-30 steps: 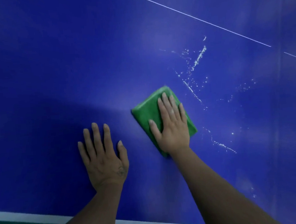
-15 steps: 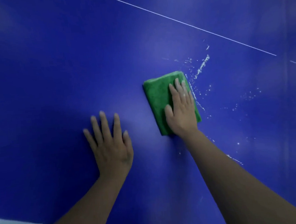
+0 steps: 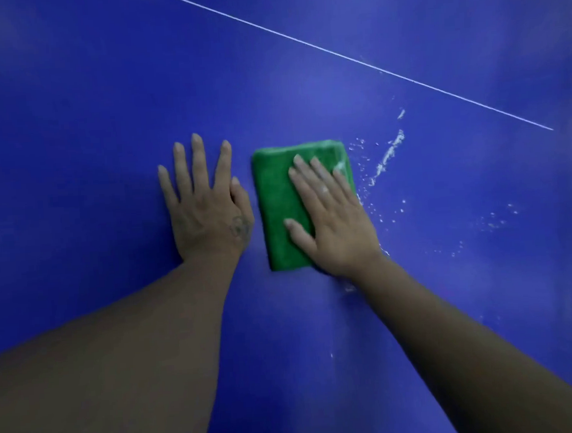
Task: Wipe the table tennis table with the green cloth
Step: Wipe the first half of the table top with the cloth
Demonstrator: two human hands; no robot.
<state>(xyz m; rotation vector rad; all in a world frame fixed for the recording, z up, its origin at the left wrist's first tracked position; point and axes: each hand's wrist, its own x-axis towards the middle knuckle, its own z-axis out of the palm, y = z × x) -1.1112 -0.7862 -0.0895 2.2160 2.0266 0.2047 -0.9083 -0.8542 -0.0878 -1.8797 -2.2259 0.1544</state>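
Pressure is coming from the right hand [image 3: 331, 220], which is lying flat on the folded green cloth [image 3: 277, 210], fingers straight and slightly spread, pushing it onto the blue surface [image 3: 103, 93] rather than clutching it. The left hand [image 3: 207, 211] is resting palm-down just beside the cloth's left edge, fingers straight, grasping nothing and apparently bracing. White droplets [image 3: 388, 153] are lying just right of the cloth, with fainter specks farther right, all on the near side of the thin white line [image 3: 335, 57]. The wiping is looking only partly done. For a good stroke, I judge the palm should be bearing evenly so the whole pad is touching, sweeping right through the streak in overlapping passes, without letting the fold bunch or smearing the wet patch wider.
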